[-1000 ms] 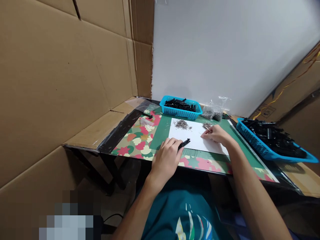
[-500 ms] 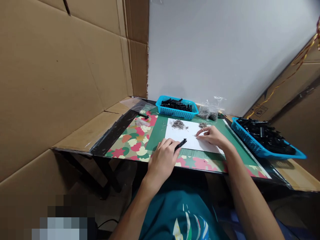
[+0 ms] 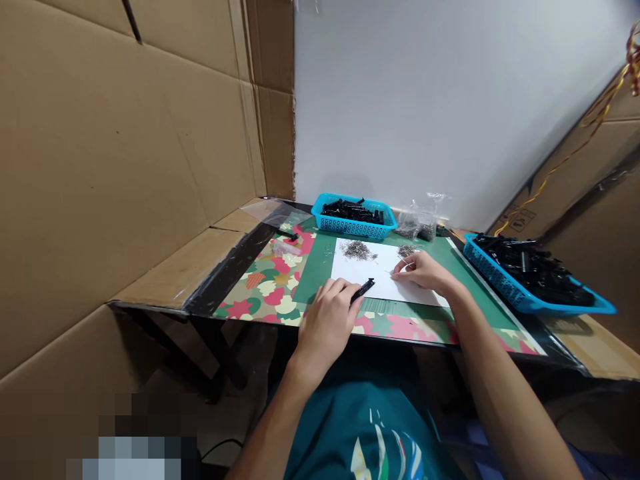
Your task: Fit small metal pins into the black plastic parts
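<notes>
L hand (image 3: 327,320) palm down nr table (image 3: 233,319) edge, fingers curled round black part (image 3: 363,291), its tip out past thumb. R hand (image 3: 423,272) low over paper (image 3: 367,272), thumb + index close tog.; can't tell if pinching anything. Metal bits (image 3: 357,251) piled behind.

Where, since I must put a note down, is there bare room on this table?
The patterned covering between left hand and clear plastic looks free, as does the green strip between right hand and right basket. Crowded: the white paper, with two heaps and both hands at it.
</notes>
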### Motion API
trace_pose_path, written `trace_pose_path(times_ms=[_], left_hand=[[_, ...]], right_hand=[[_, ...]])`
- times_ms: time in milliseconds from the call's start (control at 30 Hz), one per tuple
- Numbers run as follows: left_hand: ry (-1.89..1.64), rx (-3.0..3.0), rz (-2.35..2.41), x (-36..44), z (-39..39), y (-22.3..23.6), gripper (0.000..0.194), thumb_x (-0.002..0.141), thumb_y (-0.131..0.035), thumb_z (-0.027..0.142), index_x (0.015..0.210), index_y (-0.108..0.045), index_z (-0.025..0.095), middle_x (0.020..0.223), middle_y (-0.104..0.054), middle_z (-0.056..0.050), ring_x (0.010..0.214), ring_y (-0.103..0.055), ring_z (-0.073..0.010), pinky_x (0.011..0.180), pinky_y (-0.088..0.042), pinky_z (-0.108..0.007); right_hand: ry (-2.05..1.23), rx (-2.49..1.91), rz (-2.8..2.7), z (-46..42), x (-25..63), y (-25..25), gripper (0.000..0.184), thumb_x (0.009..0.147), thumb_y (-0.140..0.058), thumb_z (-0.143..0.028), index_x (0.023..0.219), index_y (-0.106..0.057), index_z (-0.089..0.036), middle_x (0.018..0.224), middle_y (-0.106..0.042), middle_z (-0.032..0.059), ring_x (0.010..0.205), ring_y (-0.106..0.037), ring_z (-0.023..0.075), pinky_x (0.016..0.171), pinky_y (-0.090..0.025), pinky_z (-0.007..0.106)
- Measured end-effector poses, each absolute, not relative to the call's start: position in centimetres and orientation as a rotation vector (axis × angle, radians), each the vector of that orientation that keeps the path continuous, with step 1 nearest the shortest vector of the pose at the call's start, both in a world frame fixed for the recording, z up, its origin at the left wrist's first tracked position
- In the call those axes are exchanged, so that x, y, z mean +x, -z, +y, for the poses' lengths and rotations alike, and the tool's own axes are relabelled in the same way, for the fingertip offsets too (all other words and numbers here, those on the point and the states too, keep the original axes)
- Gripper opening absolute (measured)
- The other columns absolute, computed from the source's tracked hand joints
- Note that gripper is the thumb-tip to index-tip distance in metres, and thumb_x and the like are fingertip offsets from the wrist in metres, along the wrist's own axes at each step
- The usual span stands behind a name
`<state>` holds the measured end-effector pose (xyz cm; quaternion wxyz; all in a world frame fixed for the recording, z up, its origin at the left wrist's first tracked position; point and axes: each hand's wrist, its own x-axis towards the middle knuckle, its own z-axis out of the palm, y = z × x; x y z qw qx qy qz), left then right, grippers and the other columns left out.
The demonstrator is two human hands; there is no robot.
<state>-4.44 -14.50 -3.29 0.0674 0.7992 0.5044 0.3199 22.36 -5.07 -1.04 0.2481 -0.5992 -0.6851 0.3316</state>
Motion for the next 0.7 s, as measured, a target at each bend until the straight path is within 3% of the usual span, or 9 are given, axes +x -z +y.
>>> trace_pose_path(times_ms=[100, 267, 400, 700], left_hand=[[-0.959, 2.422, 1.514, -4.4, -14.5, 3.3, 0.019, 0.106, -0.059, 0.026, 0.120, -0.071, 0.022, 0.117, -0.071, -0.005, 0.113, -0.063, -0.0238, 0.095, -0.052, -0.039], [-0.957, 2.427, 1.522, -4.4, -14.6, 3.3, 0.019, 0.106, -0.059, 0.027, 0.120, -0.071, 0.023, 0.116, -0.072, -0.005, 0.113, -0.063, -0.0240, 0.096, -0.051, -0.039], [-0.960, 2.443, 1.520, -4.4, -14.6, 3.3, 0.018, 0.106, -0.059, 0.026, 0.120, -0.071, 0.023, 0.115, -0.072, -0.005, 0.112, -0.063, -0.0240, 0.096, -0.051, -0.039], [-0.950, 2.451, 1.526, -4.5, -14.5, 3.4, 0.018, 0.106, -0.058, 0.027, 0.120, -0.070, 0.023, 0.117, -0.072, -0.004, 0.114, -0.064, -0.0242, 0.097, -0.050, -0.039]], right_hand=[[-0.851, -1.586, -1.992, -5.1, 22.1, 0.8, 0.035, 0.071, -0.081, -0.047, 0.083, -0.084, -0.014, 0.057, -0.037, -0.0051, 0.057, -0.031, 0.0104, 0.054, -0.021, 0.029], [-0.831, -1.433, -2.195, -5.7, 21.7, -0.1, 0.037, 0.084, -0.070, -0.048, 0.094, -0.085, -0.015, 0.063, -0.052, -0.0009, 0.062, -0.036, 0.0127, 0.058, -0.025, 0.030], [-0.772, -1.510, -2.159, -6.3, 21.5, -0.3, 0.041, 0.089, -0.063, -0.050, 0.092, -0.083, -0.015, 0.060, -0.049, -0.0012, 0.059, -0.031, 0.0125, 0.056, -0.021, 0.031], [-0.696, -1.615, -2.047, -6.6, 20.9, 0.9, 0.039, 0.078, -0.074, -0.053, 0.082, -0.079, -0.014, 0.056, -0.040, -0.0044, 0.057, -0.031, 0.0121, 0.057, -0.021, 0.031]])
